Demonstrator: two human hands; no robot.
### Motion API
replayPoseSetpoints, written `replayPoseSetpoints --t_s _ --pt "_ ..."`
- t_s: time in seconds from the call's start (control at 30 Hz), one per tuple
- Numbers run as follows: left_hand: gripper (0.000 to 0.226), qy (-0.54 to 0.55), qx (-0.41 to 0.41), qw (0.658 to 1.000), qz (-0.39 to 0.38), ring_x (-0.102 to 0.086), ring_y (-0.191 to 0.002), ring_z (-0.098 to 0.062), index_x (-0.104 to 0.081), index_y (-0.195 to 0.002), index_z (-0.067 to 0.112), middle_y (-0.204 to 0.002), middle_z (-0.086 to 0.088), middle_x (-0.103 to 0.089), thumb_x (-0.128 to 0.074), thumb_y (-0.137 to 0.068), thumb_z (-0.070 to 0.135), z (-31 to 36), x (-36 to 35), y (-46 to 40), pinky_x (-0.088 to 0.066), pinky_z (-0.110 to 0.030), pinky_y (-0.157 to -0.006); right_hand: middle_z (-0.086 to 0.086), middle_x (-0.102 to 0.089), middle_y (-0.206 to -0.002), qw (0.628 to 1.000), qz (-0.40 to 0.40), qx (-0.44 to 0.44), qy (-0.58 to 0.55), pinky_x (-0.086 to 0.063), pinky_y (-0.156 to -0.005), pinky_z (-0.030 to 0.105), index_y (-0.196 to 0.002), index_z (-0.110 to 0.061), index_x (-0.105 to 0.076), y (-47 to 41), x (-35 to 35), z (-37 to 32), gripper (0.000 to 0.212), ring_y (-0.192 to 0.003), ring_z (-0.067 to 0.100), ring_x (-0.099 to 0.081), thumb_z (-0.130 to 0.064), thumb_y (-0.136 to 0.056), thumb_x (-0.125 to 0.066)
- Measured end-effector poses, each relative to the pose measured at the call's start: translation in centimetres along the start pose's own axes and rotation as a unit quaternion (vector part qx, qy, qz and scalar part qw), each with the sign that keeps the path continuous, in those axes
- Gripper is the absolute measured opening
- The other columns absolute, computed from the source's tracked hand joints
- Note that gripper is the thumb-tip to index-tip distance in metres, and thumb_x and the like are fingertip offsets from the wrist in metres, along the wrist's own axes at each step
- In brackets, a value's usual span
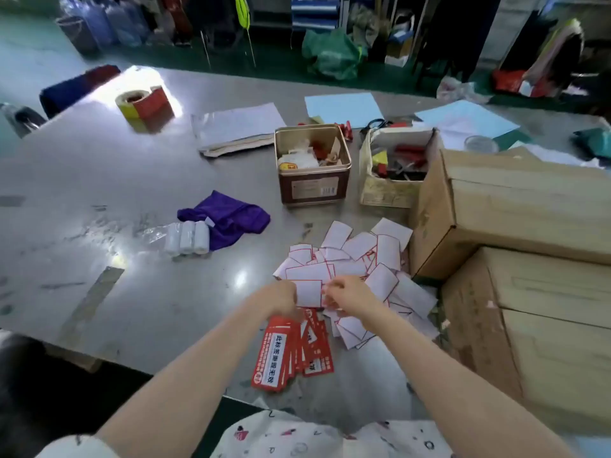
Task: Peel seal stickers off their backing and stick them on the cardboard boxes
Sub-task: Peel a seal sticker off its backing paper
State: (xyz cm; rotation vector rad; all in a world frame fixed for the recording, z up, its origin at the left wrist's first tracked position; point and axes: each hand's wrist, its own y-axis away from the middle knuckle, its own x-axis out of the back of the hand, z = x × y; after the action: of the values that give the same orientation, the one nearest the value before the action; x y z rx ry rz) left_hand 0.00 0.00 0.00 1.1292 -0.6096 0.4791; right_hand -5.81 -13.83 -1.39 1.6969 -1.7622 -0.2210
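Observation:
My left hand (279, 297) and my right hand (347, 294) meet over the table, each pinching an edge of one white backing sheet (309, 292) with a red border. Whether a sticker still sits on it is unclear. Below my left hand lies a fanned stack of red seal stickers (291, 352) with white text. Behind and to the right of my hands spreads a pile of empty white backing sheets (360, 259). Two brown cardboard boxes stand at the right: a far one (515, 209) and a near one (545, 325).
A brown tin (314, 183) and a small white carton (386, 190) full of odds and ends stand behind the pile. A purple cloth (228, 216) and wrapped white rolls (188, 238) lie to the left. A red-and-yellow label roll (142, 102) sits far left. Papers lie at the back.

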Motion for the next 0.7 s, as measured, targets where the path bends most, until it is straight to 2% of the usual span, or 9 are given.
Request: replayPoseSetpoints --t_s 0.1,0.2,0.37,0.43,0.5,0.6,0.7 --pt "0.049 -0.052 0.05 0.997 -0.038 -0.06 -0.108 -0.025 -0.052 -0.122 0.003 -0.124 -0.01 -0.059 -0.068 -0.082 0.026 -1.3 -1.7 0.1 -0.049 -0.028 -0.076 0.005 -0.065 -0.085 0.995 -0.005 -0.008 0.095 -0.047 -0.071 0.028 -0.097 -0.007 -0.062 -0.2 -1.9 1.0 0.019 -0.078 0.016 -0.06 -0.018 -0.092 -0.047" --pt "0.053 -0.053 0.059 0.995 -0.064 -0.057 -0.114 -0.024 -0.047 -0.127 0.009 -0.129 -0.008 -0.057 -0.069 -0.081 0.024 -2.6 -3.5 -0.1 -0.049 -0.032 -0.088 0.008 -0.068 -0.092 0.991 -0.031 -0.011 0.129 -0.049 -0.072 0.029 -0.095 -0.011 -0.063 0.1 -3.9 1.7 0.02 -0.08 0.016 -0.061 -0.021 -0.093 -0.045" --pt "0.057 -0.054 0.063 0.996 -0.008 -0.058 -0.112 -0.024 -0.048 -0.123 0.007 -0.125 -0.009 -0.059 -0.075 -0.075 0.026 -3.4 -4.9 -0.4 -0.048 -0.032 -0.092 0.008 -0.069 -0.1 0.99 -0.043 -0.005 0.131 -0.051 -0.086 0.036 -0.091 -0.012 -0.063 0.5 -5.7 2.1 0.017 -0.094 0.022 -0.064 -0.017 -0.09 -0.046" --pt "0.061 -0.012 0.066 0.998 0.015 -0.056 -0.114 -0.025 -0.045 -0.123 0.006 -0.125 -0.009 -0.057 -0.077 -0.073 0.023 -3.4 -5.1 -0.2 -0.046 -0.032 -0.093 0.008 -0.069 -0.099 0.989 -0.045 0.004 0.143 -0.051 -0.085 0.036 -0.08 -0.017 -0.059 0.7 -6.1 2.0 0.017 -0.094 0.021 -0.064 -0.016 -0.09 -0.046" --pt "0.064 0.048 0.065 0.996 0.044 -0.055 -0.114 -0.026 -0.04 -0.124 0.007 -0.124 -0.01 -0.057 -0.077 -0.073 0.019 -3.5 -5.3 0.2 -0.045 -0.033 -0.091 0.008 -0.069 -0.097 0.988 -0.042 0.011 0.15 -0.053 -0.085 0.039 -0.076 -0.018 -0.058 0.8 -6.3 2.2 0.018 -0.091 0.021 -0.064 -0.016 -0.09 -0.046" --pt "0.054 0.105 0.061 0.989 0.087 -0.059 -0.106 -0.026 -0.041 -0.116 0.01 -0.118 -0.009 -0.059 -0.075 -0.074 0.017 -3.9 -5.7 0.4 -0.048 -0.034 -0.084 0.009 -0.068 -0.096 0.99 -0.041 0.01 0.133 -0.055 -0.082 0.04 -0.076 -0.017 -0.056 1.1 -6.5 2.7 0.019 -0.087 0.022 -0.065 -0.016 -0.091 -0.044" --pt "0.028 0.146 0.052 0.981 0.114 -0.062 -0.094 -0.024 -0.049 -0.1 0.012 -0.108 -0.01 -0.064 -0.069 -0.08 0.014 -4.0 -5.8 0.2 -0.052 -0.033 -0.077 0.006 -0.065 -0.099 0.992 -0.031 0.013 0.122 -0.055 -0.083 0.037 -0.076 -0.021 -0.056 1.3 -6.4 3.2 0.019 -0.089 0.019 -0.065 -0.019 -0.091 -0.044"
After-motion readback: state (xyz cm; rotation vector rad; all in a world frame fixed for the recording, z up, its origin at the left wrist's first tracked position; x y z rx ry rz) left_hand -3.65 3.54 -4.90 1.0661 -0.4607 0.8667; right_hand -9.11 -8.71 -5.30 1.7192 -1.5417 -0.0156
